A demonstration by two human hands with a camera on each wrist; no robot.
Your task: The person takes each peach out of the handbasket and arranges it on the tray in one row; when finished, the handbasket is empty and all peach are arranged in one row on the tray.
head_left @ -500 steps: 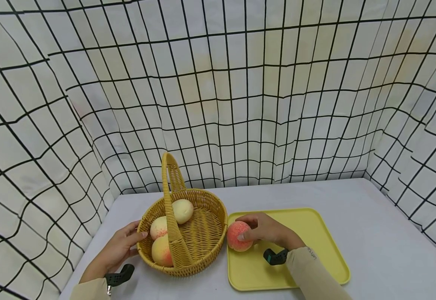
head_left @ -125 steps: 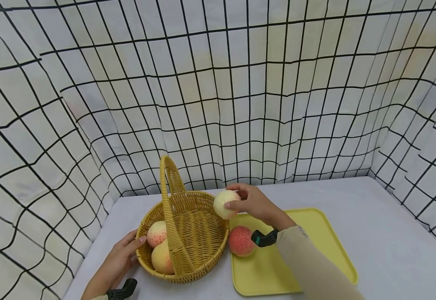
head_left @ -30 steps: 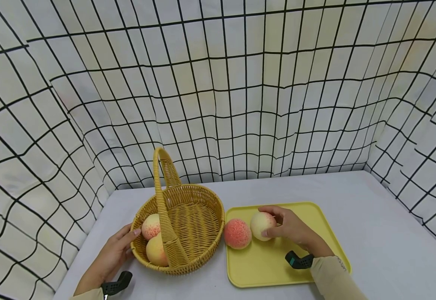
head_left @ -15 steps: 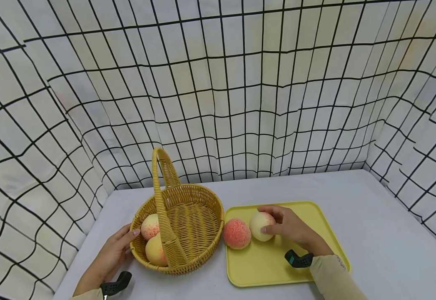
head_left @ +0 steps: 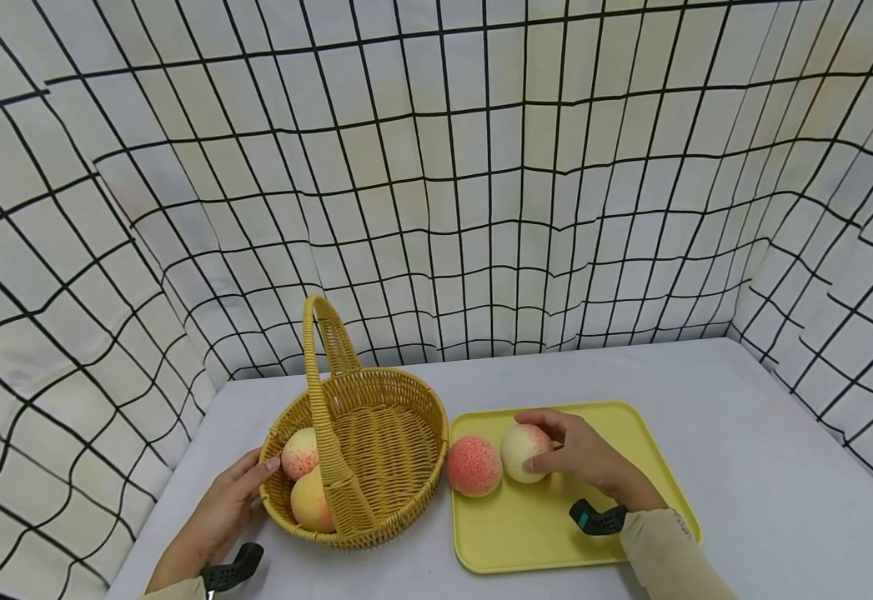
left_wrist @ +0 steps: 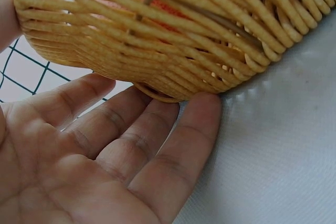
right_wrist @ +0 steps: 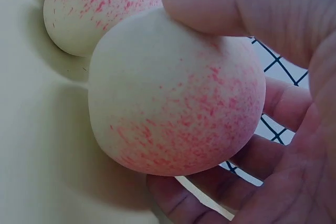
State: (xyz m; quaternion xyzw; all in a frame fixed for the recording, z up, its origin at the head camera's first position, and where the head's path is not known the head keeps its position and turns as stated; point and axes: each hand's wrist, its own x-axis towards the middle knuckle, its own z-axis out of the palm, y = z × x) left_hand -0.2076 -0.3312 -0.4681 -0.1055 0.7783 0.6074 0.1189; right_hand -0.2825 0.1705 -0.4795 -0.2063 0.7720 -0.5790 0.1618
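My right hand holds a pale cream peach with a pink blush, thumb on one side and fingers round the other. This peach rests on the yellow tray, close beside a redder peach. In the right wrist view the held peach fills the middle. My left hand grips the left rim of a wicker basket, thumb over the rim and fingers against the outside, as the left wrist view shows with the fingers. Inside lie a speckled peach and a yellow-orange peach, partly behind the handle.
The basket's tall arched handle rises above its left half. A white cloth covers the table. White curtains with a black grid stand behind and at both sides.
Earlier my right hand let go of the red peach on the tray, then lifted the cream peach out of the basket and brought it right onto the tray. Over the last second, hardly anything moves.
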